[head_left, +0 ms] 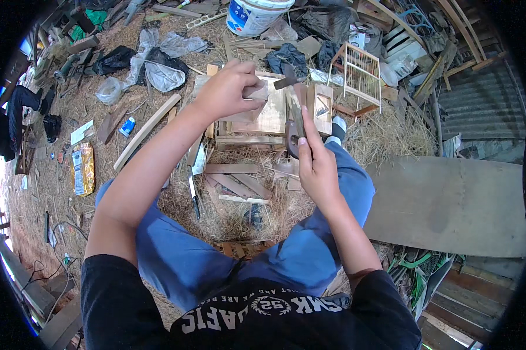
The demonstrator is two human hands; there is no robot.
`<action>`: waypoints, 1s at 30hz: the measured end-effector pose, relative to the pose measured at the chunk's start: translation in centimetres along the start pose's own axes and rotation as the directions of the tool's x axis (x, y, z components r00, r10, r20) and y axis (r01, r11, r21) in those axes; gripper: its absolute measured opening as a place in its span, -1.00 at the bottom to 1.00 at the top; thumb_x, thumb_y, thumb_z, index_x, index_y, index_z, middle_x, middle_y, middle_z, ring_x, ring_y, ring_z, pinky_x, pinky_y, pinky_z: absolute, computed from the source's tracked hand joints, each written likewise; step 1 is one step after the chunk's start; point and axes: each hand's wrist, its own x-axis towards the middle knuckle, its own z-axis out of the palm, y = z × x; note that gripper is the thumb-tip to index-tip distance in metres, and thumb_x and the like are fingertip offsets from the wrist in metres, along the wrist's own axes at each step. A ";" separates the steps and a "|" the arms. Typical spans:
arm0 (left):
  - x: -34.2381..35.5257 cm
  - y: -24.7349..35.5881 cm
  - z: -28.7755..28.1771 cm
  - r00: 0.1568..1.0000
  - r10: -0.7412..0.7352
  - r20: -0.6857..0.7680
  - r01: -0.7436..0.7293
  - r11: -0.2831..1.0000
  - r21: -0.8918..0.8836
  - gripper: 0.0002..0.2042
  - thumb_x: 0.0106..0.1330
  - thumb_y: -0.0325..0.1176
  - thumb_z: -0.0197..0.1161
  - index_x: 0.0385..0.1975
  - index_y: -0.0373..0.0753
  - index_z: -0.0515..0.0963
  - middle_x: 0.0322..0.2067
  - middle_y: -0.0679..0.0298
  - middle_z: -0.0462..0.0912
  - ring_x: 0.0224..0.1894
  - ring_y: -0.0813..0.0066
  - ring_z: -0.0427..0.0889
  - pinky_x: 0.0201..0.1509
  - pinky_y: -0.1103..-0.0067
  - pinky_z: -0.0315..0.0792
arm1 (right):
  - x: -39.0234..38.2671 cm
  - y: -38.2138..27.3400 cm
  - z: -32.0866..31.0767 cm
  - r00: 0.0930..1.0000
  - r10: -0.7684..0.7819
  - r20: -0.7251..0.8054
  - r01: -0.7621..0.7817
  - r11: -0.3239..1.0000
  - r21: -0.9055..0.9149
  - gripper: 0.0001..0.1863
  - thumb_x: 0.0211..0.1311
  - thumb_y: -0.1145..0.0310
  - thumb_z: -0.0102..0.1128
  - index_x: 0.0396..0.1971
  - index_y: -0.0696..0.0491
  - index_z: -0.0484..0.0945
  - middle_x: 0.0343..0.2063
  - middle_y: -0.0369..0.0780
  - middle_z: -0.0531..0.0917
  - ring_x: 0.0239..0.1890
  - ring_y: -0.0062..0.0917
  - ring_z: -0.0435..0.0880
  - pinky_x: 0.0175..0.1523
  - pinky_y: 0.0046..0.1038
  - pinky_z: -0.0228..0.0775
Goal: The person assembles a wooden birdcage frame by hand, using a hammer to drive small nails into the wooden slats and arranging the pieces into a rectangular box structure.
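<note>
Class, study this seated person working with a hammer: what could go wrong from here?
1. The hammer in the right hand might strike the left hand, which grips a wood block near the hammer's head.
2. The knife, lying unsheathed between the legs, could cut someone reaching down.

The left hand (pixel 231 90) grips a wooden block (pixel 256 92) over a low wooden stand (pixel 257 123); the right hand (pixel 318 170) holds a hammer (pixel 288 77), its head near the block. A knife (pixel 194 195) lies beside wood offcuts (pixel 232 168). Farther off are a slatted wooden cage (pixel 362 69) and a bucket (pixel 254 24).
</note>
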 end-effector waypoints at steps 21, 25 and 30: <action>0.0 -0.3 0.0 1.000 0.015 0.008 -0.015 1.000 0.002 -0.64 0.08 -0.25 0.62 -0.15 -0.29 0.80 -0.28 0.21 0.58 -0.10 0.15 0.53 0.06 0.29 0.51 | -0.1 0.2 0.3 0.999 0.027 -0.039 -0.028 0.999 -0.023 -0.37 0.65 0.46 0.03 0.65 -0.11 0.28 0.29 0.14 0.65 0.31 0.08 0.67 0.34 -0.15 0.55; 0.0 -0.3 0.2 0.999 0.033 -0.020 -0.033 0.999 0.000 -0.63 0.08 -0.24 0.63 -0.15 -0.29 0.80 -0.28 0.22 0.57 -0.09 0.16 0.53 0.06 0.30 0.50 | -0.2 0.9 0.5 0.991 0.114 0.062 -0.114 0.993 -0.012 -0.38 0.66 0.46 0.02 0.65 -0.05 0.27 0.41 0.13 0.56 0.41 0.02 0.61 0.40 -0.19 0.50; -0.1 -0.2 0.0 1.000 0.000 0.011 0.000 1.000 -0.007 -0.62 0.07 -0.24 0.62 -0.13 -0.28 0.81 -0.25 0.22 0.58 -0.08 0.15 0.53 0.10 0.29 0.50 | -0.3 0.8 0.8 0.988 -0.075 -0.135 0.072 0.997 -0.024 -0.37 0.66 0.44 0.04 0.65 -0.13 0.29 0.32 0.17 0.62 0.31 0.06 0.67 0.32 -0.17 0.55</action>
